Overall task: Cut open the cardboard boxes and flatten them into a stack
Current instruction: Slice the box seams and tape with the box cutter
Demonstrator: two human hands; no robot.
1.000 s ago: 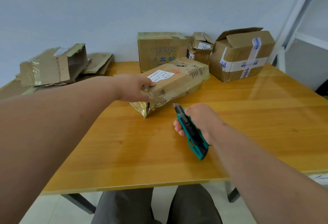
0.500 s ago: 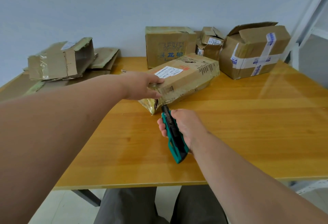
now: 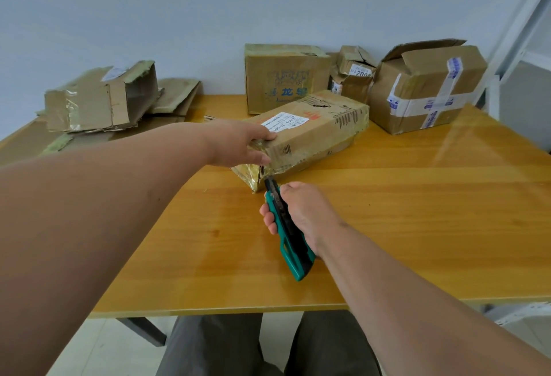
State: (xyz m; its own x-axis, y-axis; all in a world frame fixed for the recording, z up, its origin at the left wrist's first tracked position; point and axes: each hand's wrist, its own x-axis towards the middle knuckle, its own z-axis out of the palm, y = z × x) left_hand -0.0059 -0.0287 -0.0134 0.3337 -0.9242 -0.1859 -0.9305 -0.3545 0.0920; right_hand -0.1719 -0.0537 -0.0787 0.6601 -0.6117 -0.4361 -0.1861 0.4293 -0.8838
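Note:
A long taped cardboard box [image 3: 322, 131] with a white label lies at an angle in the middle of the wooden table [image 3: 417, 226]. My left hand [image 3: 238, 146] grips its near end from the left, fingers over the top edge. My right hand [image 3: 301, 214] holds a green utility knife [image 3: 287, 235], its tip touching the shiny taped near end of the box. The blade itself is hidden at the box's end.
Three more boxes stand along the back wall: a printed one [image 3: 283, 77], a small crushed one [image 3: 353, 74] and a big taped one [image 3: 429, 89]. Opened, flattened cardboard [image 3: 101, 101] is piled at the table's left back. A white metal frame [image 3: 524, 33] stands right.
My right hand has brought the knife forward and left from the bare table until its tip reached the box's near end. My left hand has kept its hold on the box.

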